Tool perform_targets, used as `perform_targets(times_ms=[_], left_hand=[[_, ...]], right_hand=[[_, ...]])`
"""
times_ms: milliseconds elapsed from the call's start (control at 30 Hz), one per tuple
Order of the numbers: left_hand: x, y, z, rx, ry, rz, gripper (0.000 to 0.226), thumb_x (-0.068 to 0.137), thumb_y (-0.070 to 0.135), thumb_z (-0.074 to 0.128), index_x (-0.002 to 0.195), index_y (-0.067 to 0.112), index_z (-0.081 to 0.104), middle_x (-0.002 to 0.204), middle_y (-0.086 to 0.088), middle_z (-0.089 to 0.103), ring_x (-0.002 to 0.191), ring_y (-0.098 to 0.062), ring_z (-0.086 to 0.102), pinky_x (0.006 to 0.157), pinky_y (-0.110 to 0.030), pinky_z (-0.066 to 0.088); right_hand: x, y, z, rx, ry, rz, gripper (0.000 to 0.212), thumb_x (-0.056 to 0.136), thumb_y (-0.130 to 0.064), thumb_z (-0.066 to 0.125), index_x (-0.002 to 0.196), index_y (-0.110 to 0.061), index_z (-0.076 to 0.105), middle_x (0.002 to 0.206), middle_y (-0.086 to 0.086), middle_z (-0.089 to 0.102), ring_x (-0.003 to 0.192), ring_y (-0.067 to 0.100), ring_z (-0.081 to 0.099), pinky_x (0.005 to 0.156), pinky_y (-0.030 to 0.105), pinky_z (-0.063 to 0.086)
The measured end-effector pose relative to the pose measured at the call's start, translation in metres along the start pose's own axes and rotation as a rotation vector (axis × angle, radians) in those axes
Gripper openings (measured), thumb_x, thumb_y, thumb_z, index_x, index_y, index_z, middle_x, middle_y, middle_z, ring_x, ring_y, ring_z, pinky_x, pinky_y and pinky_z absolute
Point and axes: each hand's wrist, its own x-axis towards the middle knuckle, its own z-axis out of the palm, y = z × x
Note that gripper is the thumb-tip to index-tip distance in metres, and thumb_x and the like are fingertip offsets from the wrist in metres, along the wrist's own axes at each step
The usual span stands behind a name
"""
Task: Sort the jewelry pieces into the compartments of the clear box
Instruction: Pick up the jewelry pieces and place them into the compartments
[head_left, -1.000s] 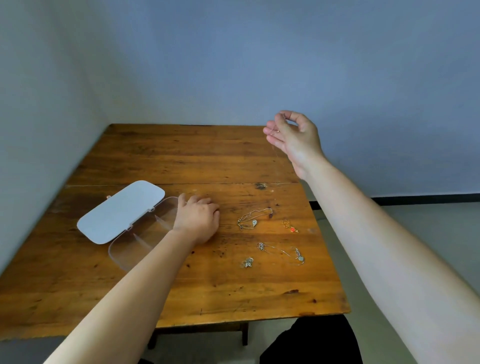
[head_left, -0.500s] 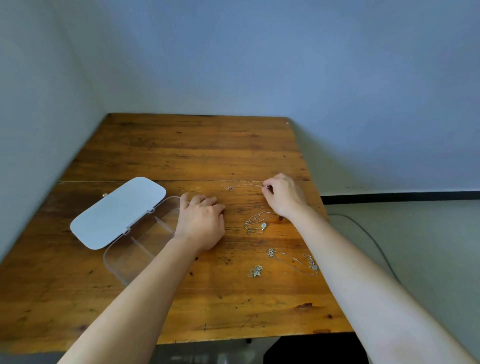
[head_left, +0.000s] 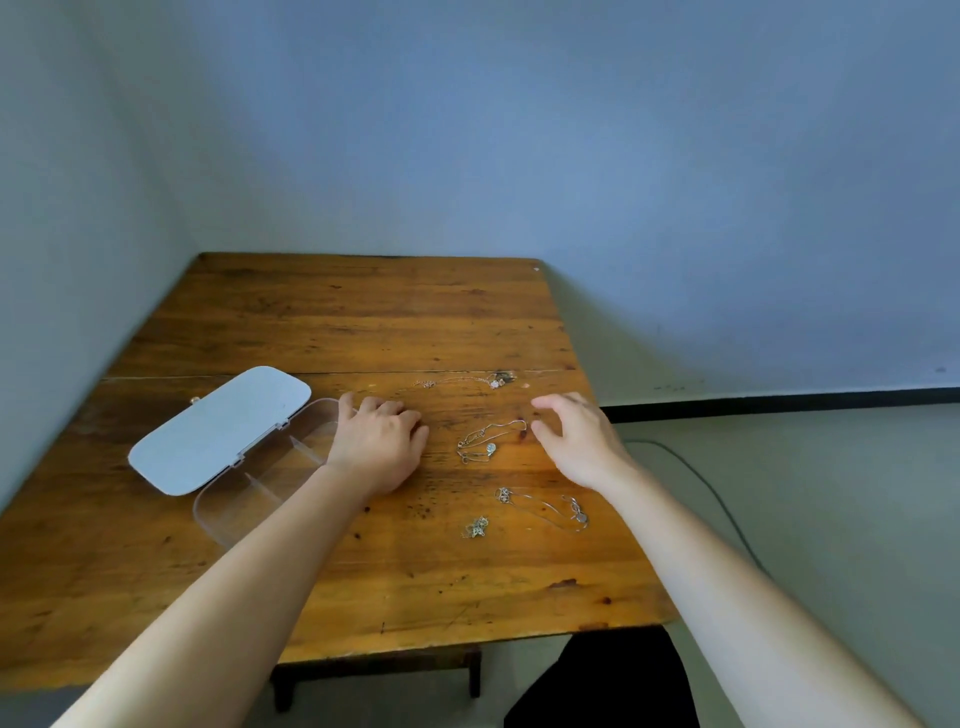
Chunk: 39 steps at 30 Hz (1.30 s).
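The clear box (head_left: 249, 493) lies open at the table's left, its white lid (head_left: 218, 428) flipped back; dividers show inside. My left hand (head_left: 382, 441) rests on the box's right end, fingers curled. Stretched out along the table's seam behind the hands lies a thin chain (head_left: 457, 383). A silver chain with a round pendant (head_left: 485, 441) is between my hands. My right hand (head_left: 576, 436) hovers just right of it, fingers apart and holding nothing. A second necklace (head_left: 545, 506) and a small charm (head_left: 475, 527) lie nearer me.
The wooden table (head_left: 363, 312) fills the corner, walls close behind and to the left. Its right edge drops to a grey floor with a dark cable (head_left: 701, 483). Something dark (head_left: 597, 680) sits below the front edge.
My right hand came down from the air, laid a thin chain along the table's seam, let go and drew back toward the pendant chain. The left hand stayed on the box.
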Motion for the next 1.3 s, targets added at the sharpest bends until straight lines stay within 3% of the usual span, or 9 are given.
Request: perform_targets(times_ms=[167,333,500,633,700,833,1000,1200,1300], left_hand=[[-0.016,0.015,-0.016,0.177,0.144,0.180,0.053,0.101,0.050,0.026,0.132,0.022,0.059,0.148,-0.009,0.050,0.143,-0.029,0.033,0.117,-0.059,0.009],[-0.062,0.046,-0.011,-0.068,0.284,0.288,0.046,0.101,0.044,0.037,0.124,0.015,0.065,0.138,-0.011,0.058,0.130,-0.031,0.048,0.107,-0.048,0.033],[-0.107,0.072,0.016,-0.249,0.149,0.178,0.062,0.096,0.061,0.034,0.134,0.019,0.060,0.124,-0.001,0.058,0.113,-0.023,0.050,0.096,-0.039,0.044],[-0.117,0.075,0.027,-0.237,0.199,0.156,0.053,0.094,0.057,0.049,0.128,0.020,0.066,0.114,0.000,0.059,0.106,-0.022,0.052,0.091,-0.037,0.049],[-0.119,0.074,0.028,-0.287,0.254,0.154,0.041,0.093,0.048,0.059,0.118,0.019,0.073,0.105,0.000,0.060,0.097,-0.020,0.054,0.084,-0.035,0.052],[-0.120,0.074,0.030,-0.375,0.322,0.156,0.022,0.091,0.033,0.067,0.101,0.018,0.079,0.089,0.002,0.060,0.085,-0.017,0.055,0.072,-0.030,0.052],[-0.120,0.076,0.030,-0.434,0.305,0.119,0.016,0.094,0.024,0.064,0.101,0.013,0.074,0.092,0.000,0.061,0.088,-0.019,0.056,0.076,-0.033,0.053],[-0.111,0.064,0.026,-0.697,0.313,-0.130,0.011,0.094,0.020,0.065,0.096,0.011,0.072,0.090,0.004,0.058,0.084,-0.018,0.059,0.072,-0.026,0.043],[-0.109,0.064,0.024,-0.740,0.282,-0.174,0.013,0.095,0.023,0.063,0.098,0.014,0.071,0.092,0.004,0.059,0.082,-0.014,0.057,0.071,-0.026,0.041]], right_hand=[[-0.053,0.019,0.001,0.047,0.062,0.036,0.033,0.102,-0.030,0.055,0.134,-0.023,0.059,0.139,-0.003,0.050,0.116,0.014,0.053,0.089,0.022,0.039],[-0.091,0.033,0.009,0.010,0.154,0.137,0.033,0.101,-0.041,0.054,0.127,-0.024,0.064,0.124,-0.002,0.054,0.113,0.019,0.059,0.079,0.030,0.048],[-0.122,0.036,0.028,-0.013,0.182,0.154,0.062,0.091,-0.058,0.062,0.137,-0.015,0.061,0.121,0.003,0.053,0.110,0.023,0.057,0.085,0.034,0.049],[-0.135,0.031,0.038,0.091,0.350,0.035,0.031,0.088,-0.031,0.078,0.112,-0.011,0.078,0.094,0.003,0.061,0.079,0.020,0.060,0.070,0.025,0.046],[-0.137,0.026,0.039,0.122,0.382,0.030,0.017,0.087,-0.023,0.079,0.100,-0.011,0.082,0.090,0.004,0.065,0.075,0.020,0.061,0.069,0.026,0.046],[-0.137,0.022,0.042,0.051,0.374,0.001,0.012,0.091,-0.019,0.075,0.092,-0.007,0.077,0.090,0.009,0.067,0.079,0.028,0.063,0.077,0.035,0.046],[-0.135,0.023,0.045,-0.008,0.355,0.032,0.019,0.099,-0.023,0.062,0.098,-0.006,0.071,0.098,0.010,0.063,0.085,0.029,0.059,0.080,0.040,0.044],[-0.137,0.029,0.041,0.346,0.394,0.147,0.022,0.105,-0.024,0.048,0.110,-0.007,0.062,0.104,0.001,0.057,0.097,0.021,0.058,0.070,0.010,0.036],[-0.131,0.026,0.034,0.569,0.350,0.261,0.032,0.107,-0.034,0.041,0.125,-0.014,0.058,0.120,-0.003,0.062,0.111,0.012,0.056,0.088,0.020,0.041]])
